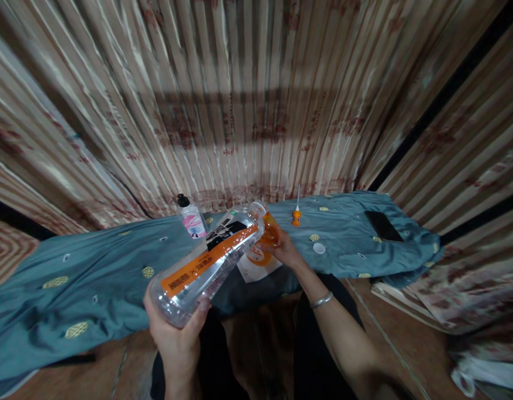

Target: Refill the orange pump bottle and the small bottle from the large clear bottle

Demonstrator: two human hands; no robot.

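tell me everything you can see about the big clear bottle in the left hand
The big clear bottle looks like thin transparent plastic with an orange, black and white label. It is tilted nearly flat, base toward the camera, uncapped neck pointing away and up. The left hand grips its base from below. Its mouth meets a small orange container held by the right hand, above the teal cloth.

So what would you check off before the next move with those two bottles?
1. Left hand has a firm grip on the big clear bottle: ok.
2. Big bottle's mouth meets the small orange bottle: ok.
3. Right hand steadies the orange bottle: ok.
4. Orange bottle's opening uncovered: cannot tell.
5. White cap lying on the blue cloth, within reach: ok.
6. Liquid flowing: cannot tell.
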